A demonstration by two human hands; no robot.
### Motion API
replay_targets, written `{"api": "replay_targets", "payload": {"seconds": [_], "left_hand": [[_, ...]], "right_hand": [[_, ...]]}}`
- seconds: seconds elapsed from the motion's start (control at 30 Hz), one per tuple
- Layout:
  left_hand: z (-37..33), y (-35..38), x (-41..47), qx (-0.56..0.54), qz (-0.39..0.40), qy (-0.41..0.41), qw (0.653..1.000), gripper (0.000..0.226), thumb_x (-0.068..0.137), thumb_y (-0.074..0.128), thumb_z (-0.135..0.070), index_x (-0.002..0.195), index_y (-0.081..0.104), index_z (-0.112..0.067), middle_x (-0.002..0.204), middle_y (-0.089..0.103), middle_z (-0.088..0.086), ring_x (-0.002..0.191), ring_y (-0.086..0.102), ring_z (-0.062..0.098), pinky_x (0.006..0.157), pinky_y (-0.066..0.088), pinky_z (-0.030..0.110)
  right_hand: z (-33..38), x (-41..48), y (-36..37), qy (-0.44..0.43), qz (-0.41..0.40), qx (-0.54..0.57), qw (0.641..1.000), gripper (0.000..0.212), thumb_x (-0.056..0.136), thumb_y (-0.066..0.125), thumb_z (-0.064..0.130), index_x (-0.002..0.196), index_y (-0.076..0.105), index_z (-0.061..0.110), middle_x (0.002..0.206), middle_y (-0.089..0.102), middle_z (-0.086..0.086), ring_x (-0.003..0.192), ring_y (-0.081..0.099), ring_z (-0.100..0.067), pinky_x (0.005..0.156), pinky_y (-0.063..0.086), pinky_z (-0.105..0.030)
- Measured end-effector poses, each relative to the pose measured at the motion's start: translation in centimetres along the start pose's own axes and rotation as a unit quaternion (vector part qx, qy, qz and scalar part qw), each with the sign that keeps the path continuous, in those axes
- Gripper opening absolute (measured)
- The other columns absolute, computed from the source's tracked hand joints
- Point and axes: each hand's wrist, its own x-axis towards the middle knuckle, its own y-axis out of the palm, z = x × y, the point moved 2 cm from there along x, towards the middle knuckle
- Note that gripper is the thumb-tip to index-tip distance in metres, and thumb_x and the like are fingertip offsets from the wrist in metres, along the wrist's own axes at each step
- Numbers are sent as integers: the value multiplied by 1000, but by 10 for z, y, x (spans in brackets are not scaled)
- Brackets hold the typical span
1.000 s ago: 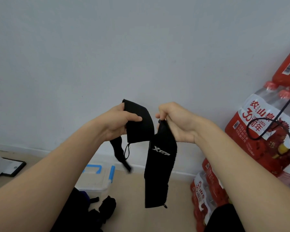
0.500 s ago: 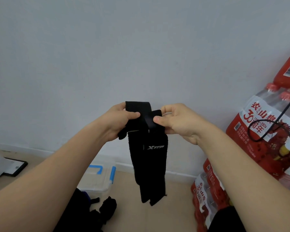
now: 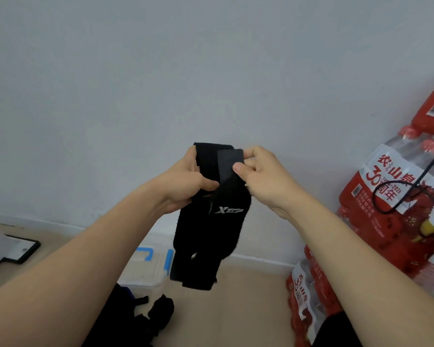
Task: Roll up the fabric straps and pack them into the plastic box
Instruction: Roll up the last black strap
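Hanging straight down from both pinches, strap (image 3: 211,221) long axis vertical; left hand (image 3: 183,189) and right hand (image 3: 258,176) clamped on top end; box (image 3: 145,271) below left hand.

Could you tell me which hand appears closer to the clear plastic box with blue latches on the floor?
Left. The left hand is up and slightly right of the plastic box; the right hand is farther right, across the black strap both hold.

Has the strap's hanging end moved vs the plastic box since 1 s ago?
Yes. The black strap is now folded double between the left hand and right hand, and its lower end has shifted left, overlapping the plastic box.
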Motion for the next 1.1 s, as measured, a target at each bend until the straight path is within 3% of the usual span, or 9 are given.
{"api": "replay_targets", "payload": {"seconds": [0.1,0.23,0.33,0.47,0.6,0.8,0.9,1.03,1.1], "left_hand": [[-2,1,-3,17,13,-5,1000,83,89,44,27,148,47,-31,111,74,9,83,74,18,63,57,29],[-5,4,-4,3,20,-6,1000,88,87,39,28,150,47,-32,105,74,12,79,71,19,60,54,25],[-6,6,-5,-16,19,1,1000,87,87,40,27,147,50,-36,106,74,13,83,70,22,62,55,27],[-7,11,-5,-65,-2,1,998,76,86,42,18,139,57,-33,117,72,18,96,68,29,73,55,36],[-11,15,-7,-152,-77,30,985,34,107,61,-8,139,59,-20,127,78,11,113,78,29,92,64,43],[-10,17,-3,-197,-208,-16,958,25,109,60,-7,133,65,-10,122,78,17,108,79,35,82,68,45],[-7,14,-3,-182,-229,-64,954,22,103,70,-6,125,72,-3,113,80,20,96,80,35,78,68,45],[3,17,-2,-170,-220,-112,954,27,92,86,-11,115,77,1,105,83,18,84,82,31,70,69,44],[3,18,-1,-192,-221,-116,949,33,89,89,-12,117,77,1,106,82,19,83,82,31,70,68,44]], "right_hand": [[0,-1,5,-15,-39,-27,999,3,107,65,20,111,65,21,98,79,-1,94,75,-21,93,62,-50],[3,-3,10,-42,-120,-84,988,8,98,79,25,101,72,26,88,73,9,79,70,-7,72,55,-25],[4,-1,11,-41,-164,-82,982,11,94,83,24,99,73,24,82,72,12,74,66,2,67,47,-15],[6,-2,15,-45,-191,-140,971,16,96,81,28,100,68,22,86,69,11,87,67,-12,82,52,-32],[2,-4,24,25,-125,-179,976,46,102,63,59,118,47,18,111,60,0,101,60,-22,85,50,-39],[-2,-7,36,94,45,35,994,42,106,60,56,103,79,19,95,84,-1,90,81,-20,77,63,-31],[-2,-5,32,98,60,-24,993,39,106,64,51,105,79,15,100,84,-8,93,81,-26,80,59,-34],[0,-5,29,117,74,-120,983,39,106,66,48,87,68,13,67,70,5,63,66,-12,57,46,-23],[5,-1,26,109,69,-137,982,36,103,70,44,86,69,13,71,69,2,65,66,-14,59,46,-25]]}}
